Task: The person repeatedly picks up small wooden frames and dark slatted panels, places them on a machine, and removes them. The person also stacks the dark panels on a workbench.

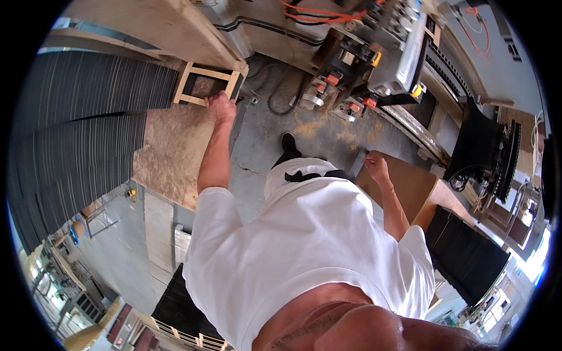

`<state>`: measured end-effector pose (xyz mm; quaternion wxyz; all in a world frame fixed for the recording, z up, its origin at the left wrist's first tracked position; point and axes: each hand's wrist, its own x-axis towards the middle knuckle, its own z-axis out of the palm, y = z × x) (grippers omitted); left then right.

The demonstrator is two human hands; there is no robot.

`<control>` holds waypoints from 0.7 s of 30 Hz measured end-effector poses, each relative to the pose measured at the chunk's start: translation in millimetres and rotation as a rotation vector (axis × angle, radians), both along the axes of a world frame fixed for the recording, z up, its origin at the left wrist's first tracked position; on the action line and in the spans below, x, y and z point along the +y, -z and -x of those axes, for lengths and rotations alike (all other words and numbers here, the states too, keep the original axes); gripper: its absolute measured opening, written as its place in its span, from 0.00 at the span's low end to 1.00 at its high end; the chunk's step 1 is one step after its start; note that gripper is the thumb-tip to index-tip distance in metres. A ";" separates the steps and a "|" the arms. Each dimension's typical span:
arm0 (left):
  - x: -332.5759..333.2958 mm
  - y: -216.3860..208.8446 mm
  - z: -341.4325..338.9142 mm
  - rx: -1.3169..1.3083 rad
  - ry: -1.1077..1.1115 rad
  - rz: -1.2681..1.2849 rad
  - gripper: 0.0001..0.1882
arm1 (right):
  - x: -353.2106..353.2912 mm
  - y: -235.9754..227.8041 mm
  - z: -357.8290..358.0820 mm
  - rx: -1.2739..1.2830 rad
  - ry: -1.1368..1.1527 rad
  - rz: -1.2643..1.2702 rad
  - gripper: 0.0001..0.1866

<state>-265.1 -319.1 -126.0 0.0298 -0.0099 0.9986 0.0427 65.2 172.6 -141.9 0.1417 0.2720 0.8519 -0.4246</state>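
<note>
My left hand (221, 109) reaches out to the far left, its fingers closed on the near edge of a small light wooden frame (212, 74). The frame rests at the far end of a brown board (170, 153), next to rows of thin dark panels (99, 85) stacked on edge. My right hand (377, 167) hangs at my right side, above the edge of a brown panel surface (404, 182). Its fingers are loosely curled, and I see nothing in them.
A machine (398, 58) with metal heads, red and yellow fittings and hoses stands ahead to the right. Sawdust (345, 136) lies on the grey floor by its base. More dark stacked panels (465, 254) are at the right. A tall wooden panel (158, 26) rises at the far left.
</note>
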 end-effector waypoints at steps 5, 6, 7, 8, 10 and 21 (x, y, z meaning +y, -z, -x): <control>2.8 7.1 4.3 -0.049 -0.083 0.010 0.19 | 1.7 -23.8 -47.4 0.014 0.079 -0.088 0.08; 2.2 10.0 4.0 -0.045 -0.098 0.006 0.19 | 8.7 -26.1 -58.5 0.005 0.080 -0.069 0.07; -4.4 16.0 6.7 -0.078 -0.118 0.004 0.20 | 15.5 -33.0 -65.5 -0.018 0.030 -0.099 0.08; 2.7 13.1 9.9 -0.098 -0.139 0.004 0.21 | 22.4 -42.3 -74.8 -0.044 0.007 -0.136 0.08; 6.1 11.2 7.0 -0.059 -0.096 -0.008 0.21 | 35.4 -59.1 -95.2 -0.016 -0.024 -0.223 0.11; 94.2 -3.4 -60.7 0.258 0.030 -0.185 0.34 | 144.5 -476.3 -175.6 0.417 0.284 -1.551 0.15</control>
